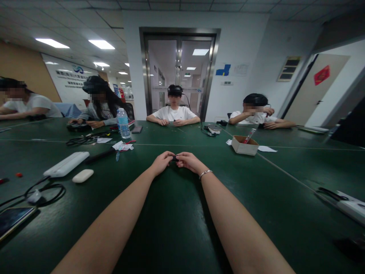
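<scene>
Both my arms reach forward over a dark green table [168, 213]. My left hand [162, 163] and my right hand [189, 161] meet near the middle of the view. Between their fingertips is a small black object [174, 158], pinched from both sides; its kind is too small to make out. The fingers of each hand are closed, the right ones curled under. A silver bracelet [205, 174] circles my right wrist.
Left of my hands lie a white power bank [67, 164], a white oval case [83, 176], a phone [15, 219] and black cables. Farther off stand a water bottle [123, 123] and an open box [245, 146]. Several people wearing headsets sit across the table.
</scene>
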The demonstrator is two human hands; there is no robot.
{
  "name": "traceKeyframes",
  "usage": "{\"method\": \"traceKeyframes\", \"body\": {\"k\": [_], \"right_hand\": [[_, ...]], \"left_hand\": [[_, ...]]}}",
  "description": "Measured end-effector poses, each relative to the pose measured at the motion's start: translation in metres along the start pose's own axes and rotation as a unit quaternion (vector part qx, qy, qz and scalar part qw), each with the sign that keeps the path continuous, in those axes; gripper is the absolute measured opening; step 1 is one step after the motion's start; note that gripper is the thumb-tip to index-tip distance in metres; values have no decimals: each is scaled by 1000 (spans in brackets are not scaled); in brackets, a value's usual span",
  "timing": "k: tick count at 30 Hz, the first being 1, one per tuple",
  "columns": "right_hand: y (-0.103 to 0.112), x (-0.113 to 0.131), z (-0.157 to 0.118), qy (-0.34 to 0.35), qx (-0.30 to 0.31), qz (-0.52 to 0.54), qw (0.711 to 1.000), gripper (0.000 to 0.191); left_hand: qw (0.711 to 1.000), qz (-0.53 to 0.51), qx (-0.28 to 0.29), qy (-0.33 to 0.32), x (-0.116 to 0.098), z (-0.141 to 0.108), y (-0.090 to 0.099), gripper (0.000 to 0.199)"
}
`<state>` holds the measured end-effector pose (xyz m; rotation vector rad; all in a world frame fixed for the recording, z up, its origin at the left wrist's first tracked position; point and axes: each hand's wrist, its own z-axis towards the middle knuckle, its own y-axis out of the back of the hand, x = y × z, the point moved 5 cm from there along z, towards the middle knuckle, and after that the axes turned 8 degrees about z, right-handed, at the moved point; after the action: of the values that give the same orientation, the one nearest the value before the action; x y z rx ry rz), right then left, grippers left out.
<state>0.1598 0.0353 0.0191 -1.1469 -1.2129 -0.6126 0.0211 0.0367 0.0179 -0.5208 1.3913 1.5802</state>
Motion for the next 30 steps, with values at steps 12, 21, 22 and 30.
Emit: {"method": "traceKeyframes", "body": {"k": [12, 21, 22, 30], "right_hand": [[2, -1, 1, -2, -3, -8, 1000, 6], [1, -1, 1, -1, -1, -1, 1000, 7], [1, -1, 1, -1, 0, -2, 1000, 7], [1, 0, 0, -4, -2, -3, 1000, 6]], "left_hand": [[1000, 3, -14, -7, 1, 1, 0, 27], [1000, 7, -14, -3, 1, 1, 1, 28], [1000, 5, -12, -3, 2, 1, 0, 28], [1000, -4, -7, -4, 1, 0, -1, 27]]}}
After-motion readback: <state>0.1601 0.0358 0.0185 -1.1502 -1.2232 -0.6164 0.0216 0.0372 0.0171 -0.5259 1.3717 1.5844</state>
